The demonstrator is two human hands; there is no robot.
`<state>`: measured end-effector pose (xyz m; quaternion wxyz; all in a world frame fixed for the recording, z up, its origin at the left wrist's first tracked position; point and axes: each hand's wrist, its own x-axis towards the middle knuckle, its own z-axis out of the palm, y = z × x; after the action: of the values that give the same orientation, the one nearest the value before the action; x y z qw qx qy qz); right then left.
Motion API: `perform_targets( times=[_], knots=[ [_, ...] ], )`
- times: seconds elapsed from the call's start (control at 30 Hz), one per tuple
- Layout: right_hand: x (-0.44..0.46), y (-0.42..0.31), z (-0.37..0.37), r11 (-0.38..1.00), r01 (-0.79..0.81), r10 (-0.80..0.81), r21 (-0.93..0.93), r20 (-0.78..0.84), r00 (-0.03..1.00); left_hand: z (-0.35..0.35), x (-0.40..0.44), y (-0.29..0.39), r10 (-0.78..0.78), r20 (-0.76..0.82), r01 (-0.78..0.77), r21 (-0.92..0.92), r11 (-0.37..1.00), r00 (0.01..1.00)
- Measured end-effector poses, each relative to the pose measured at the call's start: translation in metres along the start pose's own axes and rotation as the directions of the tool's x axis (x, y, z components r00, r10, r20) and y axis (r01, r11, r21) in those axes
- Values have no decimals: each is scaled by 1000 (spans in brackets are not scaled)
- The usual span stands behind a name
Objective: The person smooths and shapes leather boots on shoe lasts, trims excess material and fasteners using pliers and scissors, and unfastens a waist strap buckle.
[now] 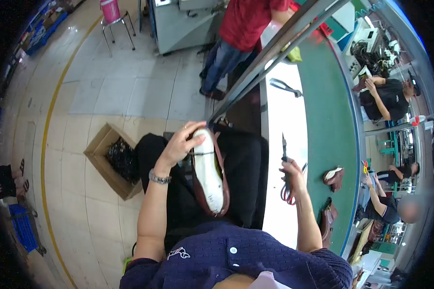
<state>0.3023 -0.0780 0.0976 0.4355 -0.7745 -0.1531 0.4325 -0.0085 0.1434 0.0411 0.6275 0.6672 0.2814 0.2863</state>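
Observation:
My left hand [179, 144] grips the toe or heel end of a brown leather shoe [210, 185] over my lap, its white bottom turned up. Which end that is I cannot tell. A thin dark band crosses the white bottom near my fingers. My right hand [294, 174], apart from the shoe, is closed on scissors [284, 144] above the white bench strip. Their dark blades point away from me, and red handle loops show below the fingers.
A cardboard box [95, 145] of dark scraps stands left of my legs. Along my right runs a green work surface [318, 125] carrying brown shoes [333, 178]. A dark tool [285, 87] lies farther up the white strip [278, 226]. A slanted metal bar [260, 67] crosses ahead, near a person in red [246, 24].

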Motion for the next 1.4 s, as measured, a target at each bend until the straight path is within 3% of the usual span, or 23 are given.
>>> perform_targets(
  times=[0.1, 0.2, 0.3, 0.37, 0.5, 0.57, 0.6, 0.67, 0.77, 0.87, 1.2, 1.4],
  knots=[
    [-23, -34, 36, 974, -39, -39, 221, 340, 939, 5, 4, 1, -13, -1, 13, -70, 997, 1000],
    [-29, -53, 60, 974, -136, -6, 180, 622, 783, 2, 3, 10, -65, 44, 67, -55, 996, 997],
    [-39, -67, 87, 967, -240, 122, 80, 685, 719, 0, 4, 10, -63, 47, 66, -67, 996, 997],
    [-38, -69, 96, 975, -214, 104, 58, 734, 671, 0, 4, 8, -73, 53, 77, -79, 994, 996],
    [-43, -89, 109, 985, -113, 173, -132, 691, 702, 3, -2, 8, -30, -11, 29, -60, 998, 999],
    [-45, -100, 114, 981, -107, 192, -162, 730, 656, 10, -2, -7, -19, -15, 18, -60, 998, 1000],
    [-46, -111, 120, 967, -17, 204, -253, 738, 644, 18, -3, -20, 12, -59, -20, -138, 990, 998],
    [-45, -108, 124, 970, -152, 242, -188, 752, 613, 24, -6, -12, -64, -91, 41, -241, 970, 994],
    [-53, -120, 133, 958, -238, 273, -159, 761, 588, 26, -9, -3, -31, -179, 3, -152, 988, 983],
    [-48, -122, 142, 943, -247, 329, -224, 740, 587, 26, -11, 7, -123, -175, 84, -216, 973, 977],
    [-36, -138, 150, 908, -235, 414, -346, 665, 621, 30, -12, 3, -108, -199, 64, -213, 975, 974],
    [-30, -143, 155, 870, -8, 370, -492, 643, 671, 33, -10, 2, -88, -227, 52, -158, 986, 970]
  ],
)
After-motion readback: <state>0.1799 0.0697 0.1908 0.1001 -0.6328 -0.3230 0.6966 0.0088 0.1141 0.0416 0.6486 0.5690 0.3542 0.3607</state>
